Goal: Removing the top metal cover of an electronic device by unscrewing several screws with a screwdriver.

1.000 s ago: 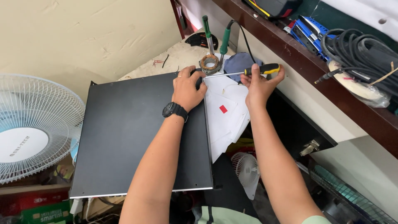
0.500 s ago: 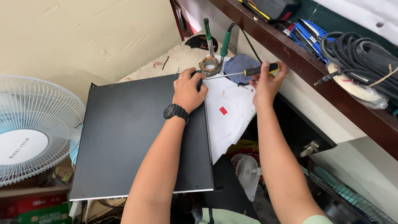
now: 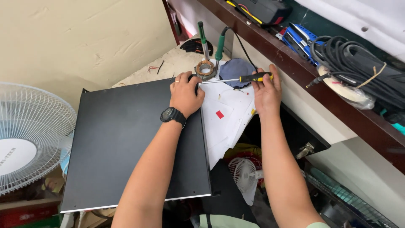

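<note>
- Your left hand [image 3: 185,93] rests closed-fingered on one black case [image 3: 126,143].
- Your right hand [image 3: 265,90] has its grip closed around one screwdriver [image 3: 236,79].
- Two fans: big [image 3: 29,135], small [image 3: 245,173].

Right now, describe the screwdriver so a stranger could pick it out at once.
Start at the big black case and go to its far right corner, under the left hand. The screwdriver lies level from there into the right hand. Only its handle is yellow and black; the upright tools behind are green.
</note>
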